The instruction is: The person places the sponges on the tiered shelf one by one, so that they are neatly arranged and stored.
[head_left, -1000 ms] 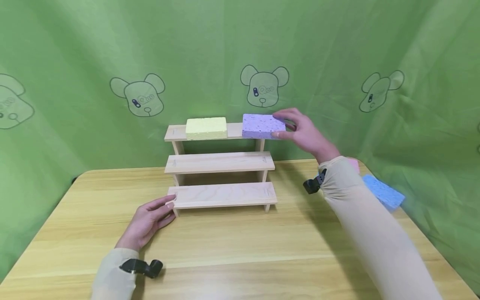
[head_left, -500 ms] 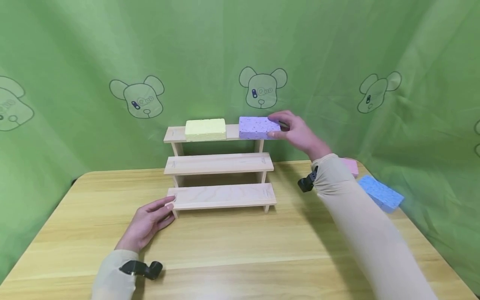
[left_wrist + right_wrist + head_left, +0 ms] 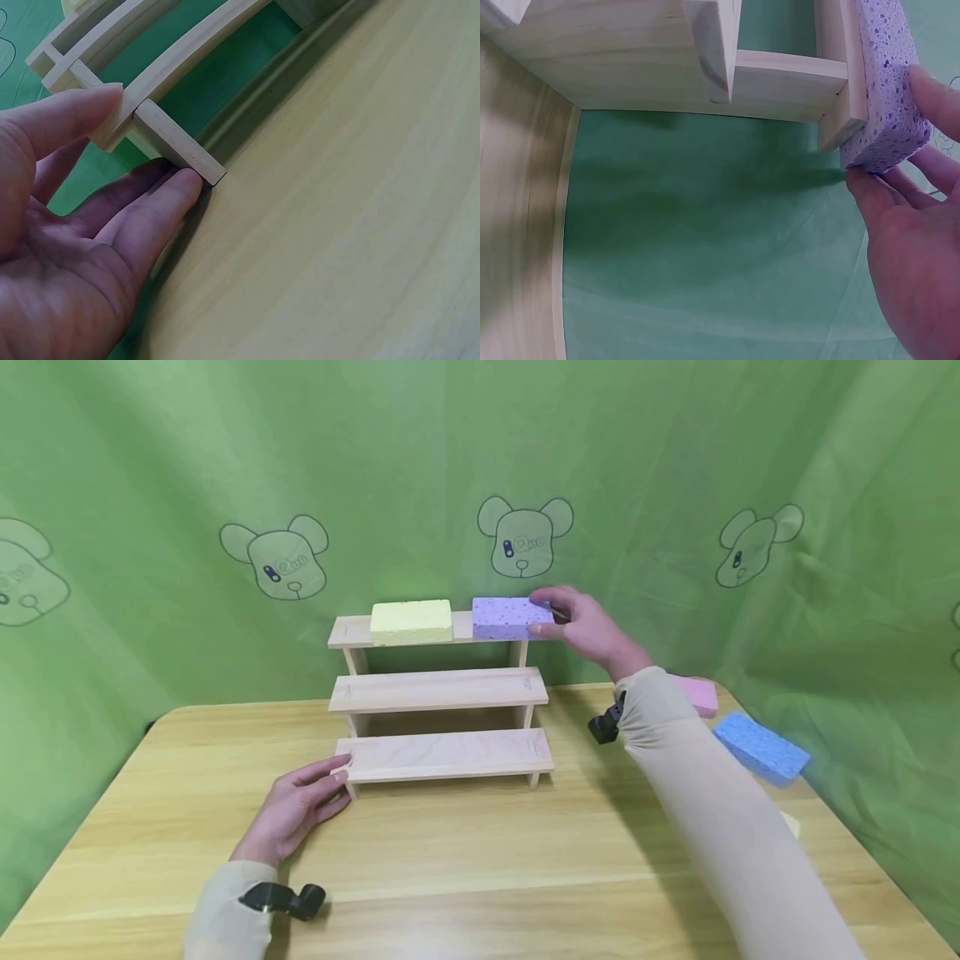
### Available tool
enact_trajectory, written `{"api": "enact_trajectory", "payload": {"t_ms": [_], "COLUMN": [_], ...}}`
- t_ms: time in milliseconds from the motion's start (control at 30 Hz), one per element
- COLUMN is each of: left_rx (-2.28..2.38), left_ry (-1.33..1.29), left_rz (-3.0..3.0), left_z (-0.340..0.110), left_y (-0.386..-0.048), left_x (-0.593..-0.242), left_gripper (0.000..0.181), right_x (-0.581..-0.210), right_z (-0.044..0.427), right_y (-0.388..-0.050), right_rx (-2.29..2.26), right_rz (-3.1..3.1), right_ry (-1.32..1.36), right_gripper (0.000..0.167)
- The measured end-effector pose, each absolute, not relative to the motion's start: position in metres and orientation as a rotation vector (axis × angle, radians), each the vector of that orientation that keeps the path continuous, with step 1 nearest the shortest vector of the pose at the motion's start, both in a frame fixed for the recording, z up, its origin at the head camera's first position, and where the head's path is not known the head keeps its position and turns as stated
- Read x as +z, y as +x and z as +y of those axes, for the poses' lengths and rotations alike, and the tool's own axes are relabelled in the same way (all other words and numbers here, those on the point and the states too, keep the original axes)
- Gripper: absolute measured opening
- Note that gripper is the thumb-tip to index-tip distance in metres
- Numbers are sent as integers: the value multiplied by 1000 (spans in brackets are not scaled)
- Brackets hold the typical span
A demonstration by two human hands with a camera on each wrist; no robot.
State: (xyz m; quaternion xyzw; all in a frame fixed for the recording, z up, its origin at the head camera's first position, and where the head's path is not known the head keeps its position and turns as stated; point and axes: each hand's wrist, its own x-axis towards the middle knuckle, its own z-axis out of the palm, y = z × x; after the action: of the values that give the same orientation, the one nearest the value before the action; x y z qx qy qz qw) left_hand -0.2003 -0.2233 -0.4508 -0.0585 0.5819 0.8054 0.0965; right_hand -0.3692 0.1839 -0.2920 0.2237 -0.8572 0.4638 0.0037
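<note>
A three-tier wooden shelf (image 3: 438,687) stands on the table. My right hand (image 3: 588,625) pinches the right end of a purple sponge (image 3: 502,617) between thumb and fingers at the right of the top tier. In the right wrist view the purple sponge (image 3: 889,82) lies against the top board, with the right hand (image 3: 919,217) at its end. Left of it on that tier sits a yellow sponge (image 3: 412,622). My left hand (image 3: 292,810) holds the left end of the bottom tier; in the left wrist view the left hand's thumb and fingers (image 3: 161,206) touch its board and leg (image 3: 176,141).
Right of the shelf, partly behind the right sleeve, lie a pink sponge (image 3: 697,695) and a blue sponge (image 3: 761,748). A pale yellow piece (image 3: 791,824) shows beside that sleeve. A green curtain (image 3: 405,460) hangs behind the wooden table (image 3: 450,860).
The right hand has moved left with the purple sponge along the top tier, nearer the yellow sponge. More of the pink and blue sponges shows. The left hand stays in place.
</note>
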Motion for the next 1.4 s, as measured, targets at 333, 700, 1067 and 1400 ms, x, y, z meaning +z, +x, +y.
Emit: {"api": "enact_trajectory", "payload": {"t_ms": [333,700,1067,1400], "left_rx": [2386,2384,2384,2369], "left_ry": [-173,-173,-182,-155], "left_rz": [1716,1722,1721,1732], "left_z": [-223,-223,-223,-224], "left_y": [-200,-199,-200,-200], "left_x": [-451,-452,-452,-452], "left_gripper": [40,37,36,43], "right_x": [-297,-301,-300,-302], "right_z": [183,195,210,223], "right_y": [-369,-362,-346,-327], "right_rx": [1517,1494,1502,1541], "right_rz": [-2639,-2531,-2560,-2631], "right_ry": [691,714,650,584], "right_gripper": [53,57,60,66]}}
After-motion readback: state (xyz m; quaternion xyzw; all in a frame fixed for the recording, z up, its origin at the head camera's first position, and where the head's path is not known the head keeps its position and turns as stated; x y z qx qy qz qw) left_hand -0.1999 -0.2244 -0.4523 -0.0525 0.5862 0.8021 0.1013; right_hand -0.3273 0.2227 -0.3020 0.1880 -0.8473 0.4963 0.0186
